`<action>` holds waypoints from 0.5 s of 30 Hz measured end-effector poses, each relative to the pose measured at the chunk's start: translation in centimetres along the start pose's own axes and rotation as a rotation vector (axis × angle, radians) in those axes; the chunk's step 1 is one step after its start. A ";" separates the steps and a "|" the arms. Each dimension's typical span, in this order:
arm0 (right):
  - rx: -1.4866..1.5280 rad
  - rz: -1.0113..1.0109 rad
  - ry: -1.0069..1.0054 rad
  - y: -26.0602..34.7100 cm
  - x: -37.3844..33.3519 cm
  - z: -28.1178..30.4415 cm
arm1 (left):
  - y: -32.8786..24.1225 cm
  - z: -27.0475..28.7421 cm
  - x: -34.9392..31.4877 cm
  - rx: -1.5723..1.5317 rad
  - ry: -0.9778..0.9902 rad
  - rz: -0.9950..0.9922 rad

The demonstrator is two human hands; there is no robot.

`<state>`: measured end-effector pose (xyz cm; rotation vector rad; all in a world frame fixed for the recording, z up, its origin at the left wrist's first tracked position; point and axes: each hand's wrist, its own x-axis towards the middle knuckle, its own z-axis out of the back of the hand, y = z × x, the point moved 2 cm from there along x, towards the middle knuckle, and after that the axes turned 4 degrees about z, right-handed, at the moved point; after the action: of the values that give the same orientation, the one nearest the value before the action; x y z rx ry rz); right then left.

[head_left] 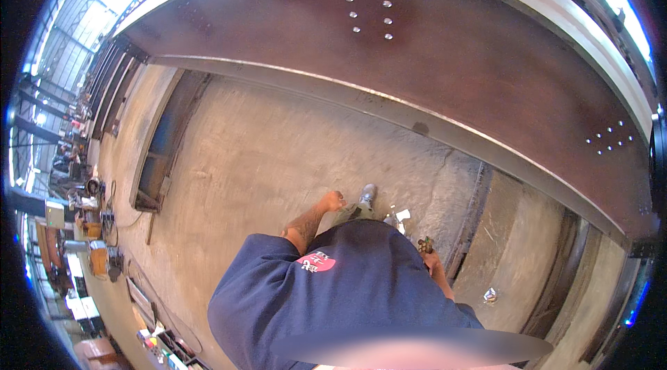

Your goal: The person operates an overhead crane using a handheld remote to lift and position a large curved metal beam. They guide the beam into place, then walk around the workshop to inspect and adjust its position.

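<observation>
My left hand [335,200] hangs in front of my body with its fingers curled in. Nothing shows in it. Lower and to the right, my right hand [432,259] is closed around a small brownish metal object [424,245], whose kind I cannot make out. Neither hand touches the large reddish-brown steel beam [278,29] that spans the view ahead of me. Two groups of bright round holes or studs show on the beam's face. A shoe [368,194] stands on the floor just beyond my left hand.
White scraps [403,215] lie by my feet, and a crumpled piece [490,294] lies farther right. Steel members [156,151] stand on the floor at left, others [556,280] at right. A tray of supplies [174,349] and cables are at lower left.
</observation>
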<state>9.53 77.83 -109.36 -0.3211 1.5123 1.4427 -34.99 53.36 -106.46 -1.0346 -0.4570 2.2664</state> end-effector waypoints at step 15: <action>-0.104 -0.064 -0.102 6.8 4.7 -4.2 | 11.4 2.4 -12.8 -0.277 -0.189 0.352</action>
<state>0.29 77.94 -109.60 -0.3506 1.3363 1.4680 -34.56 36.27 -103.77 -1.1099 -0.7334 2.6844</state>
